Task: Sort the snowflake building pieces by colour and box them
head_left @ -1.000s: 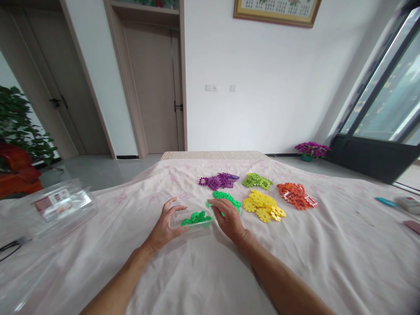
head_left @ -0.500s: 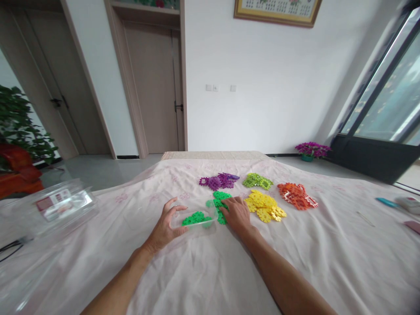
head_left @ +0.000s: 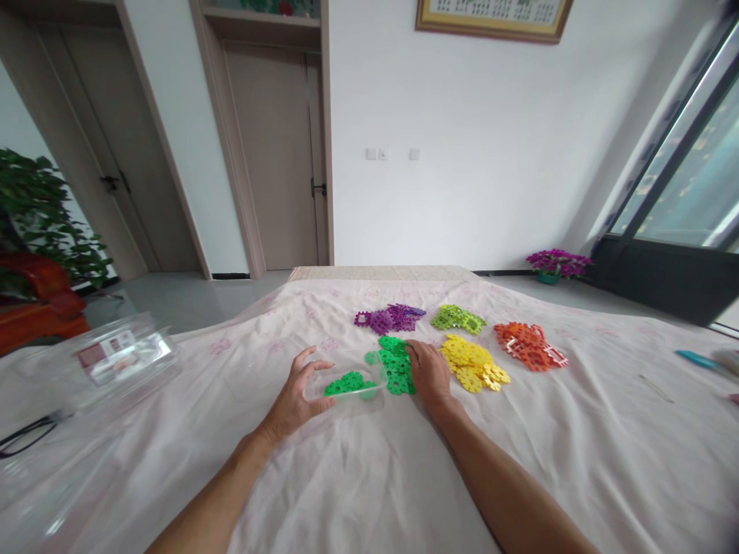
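Note:
My left hand (head_left: 300, 392) curves round the near-left end of a clear plastic box (head_left: 378, 375), thumb at the front and fingers over the far side. Several green snowflake discs (head_left: 349, 382) lie inside the box. To its right is a flat pile of green snowflake discs (head_left: 397, 365) on the cloth. My right hand (head_left: 431, 373) rests palm down against that pile's right edge, fingers bent and loose over the discs, its thumb hidden. Just beyond this hand is a heap of yellow snowflake discs (head_left: 470, 362).
Behind are purple pieces (head_left: 392, 318) and lime-green pieces (head_left: 458, 318); orange-red pieces (head_left: 528, 345) lie further right. At left stand clear plastic containers (head_left: 124, 354) near black-framed glasses (head_left: 28, 435). A blue object (head_left: 696, 359) lies at the right on the patterned bedcloth (head_left: 358, 477).
My right hand has drawn back to the right, uncovering more of the green pile. My left hand keeps its hold on the box. The whole view has shifted slightly.

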The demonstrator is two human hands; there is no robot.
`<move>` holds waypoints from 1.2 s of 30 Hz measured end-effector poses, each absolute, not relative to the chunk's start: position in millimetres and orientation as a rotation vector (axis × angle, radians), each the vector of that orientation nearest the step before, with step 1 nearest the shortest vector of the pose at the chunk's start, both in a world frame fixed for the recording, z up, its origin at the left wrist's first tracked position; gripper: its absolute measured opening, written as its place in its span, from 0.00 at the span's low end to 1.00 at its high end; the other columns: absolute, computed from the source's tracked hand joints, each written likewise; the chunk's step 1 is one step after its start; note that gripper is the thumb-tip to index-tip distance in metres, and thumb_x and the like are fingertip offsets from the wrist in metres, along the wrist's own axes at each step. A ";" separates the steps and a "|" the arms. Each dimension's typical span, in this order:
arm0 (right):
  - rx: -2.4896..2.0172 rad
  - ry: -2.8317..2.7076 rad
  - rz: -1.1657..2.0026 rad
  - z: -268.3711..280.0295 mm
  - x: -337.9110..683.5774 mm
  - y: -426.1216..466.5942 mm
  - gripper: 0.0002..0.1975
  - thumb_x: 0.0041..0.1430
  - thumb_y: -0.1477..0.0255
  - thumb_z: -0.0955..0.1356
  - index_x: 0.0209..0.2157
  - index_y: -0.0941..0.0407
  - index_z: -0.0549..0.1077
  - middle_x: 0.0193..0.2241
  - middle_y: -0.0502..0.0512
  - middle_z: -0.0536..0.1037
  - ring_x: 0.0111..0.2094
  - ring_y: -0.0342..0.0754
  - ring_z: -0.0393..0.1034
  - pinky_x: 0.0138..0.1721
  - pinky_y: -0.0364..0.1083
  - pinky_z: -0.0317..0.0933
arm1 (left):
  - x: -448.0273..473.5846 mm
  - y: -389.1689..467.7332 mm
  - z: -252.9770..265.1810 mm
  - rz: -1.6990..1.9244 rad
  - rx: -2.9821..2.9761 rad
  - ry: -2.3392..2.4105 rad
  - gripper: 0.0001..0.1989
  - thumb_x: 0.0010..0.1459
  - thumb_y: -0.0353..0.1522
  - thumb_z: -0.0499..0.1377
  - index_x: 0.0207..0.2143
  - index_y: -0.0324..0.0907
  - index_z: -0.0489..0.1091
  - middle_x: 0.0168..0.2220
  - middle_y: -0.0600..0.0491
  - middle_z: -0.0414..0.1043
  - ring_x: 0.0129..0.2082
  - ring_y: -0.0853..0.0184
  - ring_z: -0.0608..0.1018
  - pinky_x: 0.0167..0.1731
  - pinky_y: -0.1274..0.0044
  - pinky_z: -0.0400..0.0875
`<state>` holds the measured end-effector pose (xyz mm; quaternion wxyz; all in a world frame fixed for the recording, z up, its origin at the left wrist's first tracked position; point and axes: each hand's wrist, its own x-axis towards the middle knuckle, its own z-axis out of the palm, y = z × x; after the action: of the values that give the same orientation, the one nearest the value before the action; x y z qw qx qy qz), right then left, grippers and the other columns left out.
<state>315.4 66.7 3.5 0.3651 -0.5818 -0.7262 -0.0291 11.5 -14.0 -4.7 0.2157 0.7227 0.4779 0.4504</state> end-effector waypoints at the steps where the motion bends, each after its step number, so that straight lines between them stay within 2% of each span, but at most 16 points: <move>1: -1.437 -1.817 -0.019 3.3 314.1 66.8 0.17 0.68 0.65 0.59 0.44 0.55 0.78 0.40 0.57 0.81 0.44 0.53 0.71 0.47 0.49 0.59 | 11.6 -14.1 -4.6 1.246 2.002 1.326 0.30 0.49 0.48 0.67 0.52 0.46 0.71 0.65 0.43 0.49 0.66 0.47 0.57 0.63 0.55 0.60; 5: -1.172 -1.617 0.245 3.2 299.3 60.7 0.17 0.66 0.62 0.61 0.41 0.56 0.77 0.38 0.57 0.80 0.40 0.52 0.73 0.45 0.49 0.64 | 12.0 -14.7 -3.4 1.227 1.992 1.336 0.30 0.49 0.48 0.67 0.53 0.46 0.71 0.66 0.43 0.47 0.67 0.46 0.55 0.61 0.56 0.62; 8: -1.033 -1.557 0.366 3.5 283.5 50.1 0.15 0.65 0.63 0.62 0.43 0.55 0.76 0.39 0.56 0.80 0.40 0.50 0.73 0.44 0.49 0.66 | 12.4 -15.0 -2.3 1.243 1.993 1.331 0.31 0.49 0.48 0.67 0.52 0.45 0.71 0.66 0.42 0.48 0.67 0.45 0.56 0.60 0.56 0.64; 16: -0.908 -1.916 0.249 8.1 275.6 36.6 0.12 0.68 0.67 0.63 0.43 0.51 0.78 0.39 0.55 0.80 0.43 0.50 0.72 0.48 0.50 0.64 | 11.8 -13.2 -3.6 1.230 2.014 1.326 0.31 0.50 0.49 0.66 0.53 0.45 0.71 0.66 0.42 0.47 0.67 0.46 0.55 0.60 0.56 0.64; 22: -1.132 -1.743 0.180 4.6 309.9 63.7 0.14 0.64 0.66 0.62 0.40 0.54 0.78 0.38 0.56 0.80 0.41 0.52 0.72 0.45 0.50 0.64 | 10.8 -12.2 -5.9 1.248 2.048 1.354 0.29 0.50 0.48 0.67 0.52 0.46 0.71 0.65 0.43 0.49 0.67 0.47 0.55 0.64 0.55 0.56; 27: -1.431 -1.802 0.121 6.3 341.6 71.2 0.13 0.59 0.66 0.63 0.38 0.53 0.78 0.35 0.53 0.79 0.34 0.48 0.71 0.37 0.46 0.62 | 10.3 -11.9 -6.9 1.238 2.033 1.338 0.28 0.50 0.47 0.67 0.52 0.46 0.71 0.65 0.44 0.49 0.67 0.48 0.57 0.61 0.58 0.63; 33: -1.588 -2.095 0.197 16.1 353.7 66.9 0.15 0.54 0.60 0.69 0.41 0.50 0.80 0.39 0.52 0.78 0.37 0.49 0.72 0.34 0.44 0.58 | 9.7 -11.0 -9.0 1.245 2.032 1.315 0.28 0.51 0.46 0.66 0.52 0.46 0.71 0.66 0.43 0.48 0.66 0.47 0.58 0.62 0.56 0.61; 36: -1.551 -2.191 0.237 18.6 359.4 67.9 0.18 0.52 0.59 0.71 0.44 0.50 0.79 0.42 0.53 0.77 0.37 0.49 0.71 0.36 0.44 0.60 | 9.2 -10.1 -9.7 1.241 2.040 1.313 0.28 0.51 0.46 0.66 0.52 0.46 0.71 0.66 0.43 0.47 0.66 0.47 0.58 0.62 0.56 0.61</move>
<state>359.4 67.9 18.6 0.2215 -0.5613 -0.7928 0.0857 9.2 -10.1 -9.7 0.2067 0.7325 0.4714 0.4455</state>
